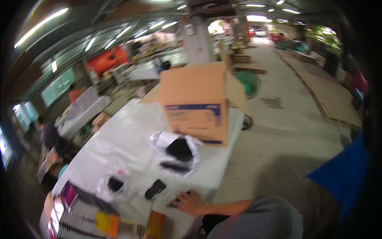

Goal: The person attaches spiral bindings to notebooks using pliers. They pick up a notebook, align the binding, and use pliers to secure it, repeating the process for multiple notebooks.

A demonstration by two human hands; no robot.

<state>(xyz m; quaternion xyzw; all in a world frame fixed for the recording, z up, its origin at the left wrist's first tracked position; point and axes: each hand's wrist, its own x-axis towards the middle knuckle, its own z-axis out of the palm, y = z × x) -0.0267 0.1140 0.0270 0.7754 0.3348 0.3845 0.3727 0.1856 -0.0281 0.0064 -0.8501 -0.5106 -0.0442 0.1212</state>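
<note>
My right hand reaches onto the white-covered table from the lower right. Its fingers are bent over a small black thing, mostly hidden and blurred. My left hand does not show. Just left of my right hand lies a flat black piece. Beyond it, an opened white wrapping holds dark pieces. A clear plastic bag with something black in it lies to the left. Spiral-bound notebooks are stacked at the near left, beside an orange and yellow card or booklet.
A large open cardboard box stands at the table's far end. Behind it is a green round fan. Wooden pallets lie along the right of the concrete floor. A person sits at the far left. A blue sheet hangs at right.
</note>
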